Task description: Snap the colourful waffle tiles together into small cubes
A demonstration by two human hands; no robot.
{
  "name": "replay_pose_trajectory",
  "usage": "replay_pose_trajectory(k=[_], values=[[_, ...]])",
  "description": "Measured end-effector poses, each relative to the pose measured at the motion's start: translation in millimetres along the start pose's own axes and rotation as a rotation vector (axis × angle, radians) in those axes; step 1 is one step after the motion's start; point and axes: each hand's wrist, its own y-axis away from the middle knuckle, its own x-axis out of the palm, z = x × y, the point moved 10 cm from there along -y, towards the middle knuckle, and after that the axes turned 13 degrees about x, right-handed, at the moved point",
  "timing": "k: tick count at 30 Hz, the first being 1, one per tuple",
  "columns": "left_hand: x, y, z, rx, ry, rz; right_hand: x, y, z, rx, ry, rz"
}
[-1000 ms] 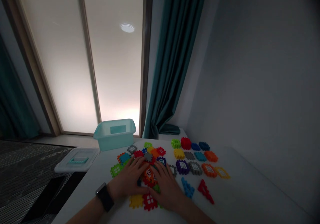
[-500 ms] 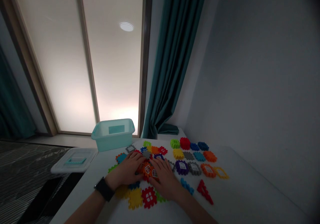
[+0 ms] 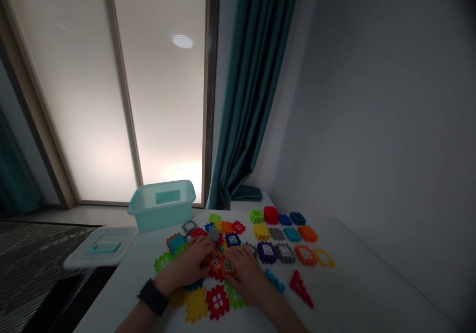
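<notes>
My left hand (image 3: 191, 262), with a dark watch on its wrist, has its fingers curled on the left side of orange window tiles (image 3: 223, 263). From the right, my right hand (image 3: 248, 274) grips the same orange tiles, its fingertips beside a white window lattice. My fingers partly cover these tiles. Just beyond lie a purple window tile (image 3: 232, 239) and a grey tile (image 3: 213, 234). Nearer to me are a yellow tile (image 3: 196, 305), a red window tile (image 3: 217, 301) and a green tile (image 3: 235, 297). Left of my left hand is another green tile (image 3: 162, 262).
A teal bin (image 3: 163, 209) stands at the back left, its translucent lid (image 3: 100, 246) beside it. Sorted tile stacks, including a purple one (image 3: 267, 252), form rows at right. A red triangular piece (image 3: 301, 289) and a blue piece (image 3: 274, 281) lie in front of them.
My hands have shifted slightly on the orange tiles, and more of the purple window tile behind them shows. The whole view has moved a little.
</notes>
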Motion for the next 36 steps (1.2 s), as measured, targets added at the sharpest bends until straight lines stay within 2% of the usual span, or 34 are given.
replay_pose_trajectory(k=[8,16,23,28,36], values=[[0.2,3.8,0.0,-0.023,0.054,-0.011,3.2,1.4,-3.0,0.024,-0.017,-0.023],[-13.7,16.5,6.3,-0.082,0.027,-0.060,7.8,4.3,-31.5,0.223,-0.005,-0.061],[-20.7,17.9,9.4,-0.091,0.008,-0.150,7.9,-2.7,-15.4,0.108,-0.025,-0.035],[-23.6,18.1,9.4,-0.068,0.010,-0.266,0.6,-3.5,-10.8,0.079,-0.053,-0.066],[-22.9,13.8,-13.0,0.007,0.015,-0.357,-13.0,0.8,-3.8,0.045,-0.119,-0.130]])
